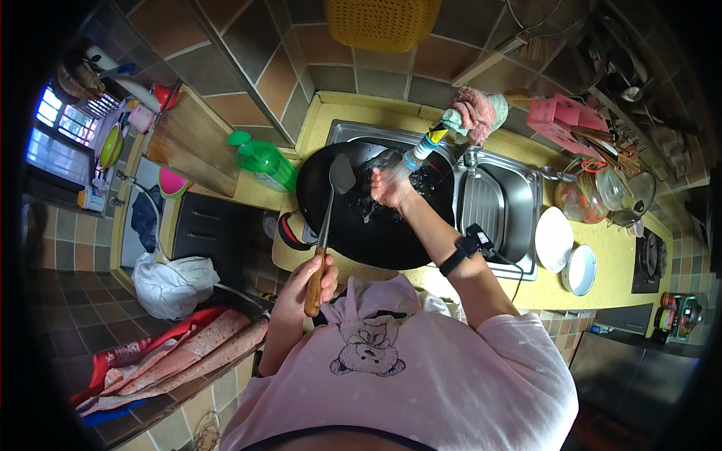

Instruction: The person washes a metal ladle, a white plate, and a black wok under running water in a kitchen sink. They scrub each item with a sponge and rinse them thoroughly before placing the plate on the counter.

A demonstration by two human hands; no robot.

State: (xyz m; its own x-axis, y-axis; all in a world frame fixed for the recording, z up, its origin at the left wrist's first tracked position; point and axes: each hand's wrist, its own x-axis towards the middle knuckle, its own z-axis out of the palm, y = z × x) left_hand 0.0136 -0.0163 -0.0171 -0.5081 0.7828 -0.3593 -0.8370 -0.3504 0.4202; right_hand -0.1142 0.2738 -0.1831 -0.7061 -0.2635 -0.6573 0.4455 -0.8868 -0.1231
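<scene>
My left hand (pixel 298 286) grips the wooden handle of a metal wok spatula (pixel 324 228). Its dark blade points away from me, over the left side of a large black wok (pixel 366 251). The wok rests on the left side of a stainless steel sink and has some water in it. Over the wok, my right hand (pixel 390 187) is held with fingers loosely curled and apart, and I see nothing in it. Just above this hand is the blue-and-white faucet nozzle (pixel 420 151), with what looks like water running from it onto the hand.
A green pump bottle (pixel 264 160) stands left of the wok beside a leaning wooden board (pixel 194 144). Pink and green cloths (pixel 476 115) hang over the faucet. Rightward are the second sink basin (pixel 519 197), a white plate (pixel 554 239), a bowl (pixel 580 270) and glass jars (pixel 581 197).
</scene>
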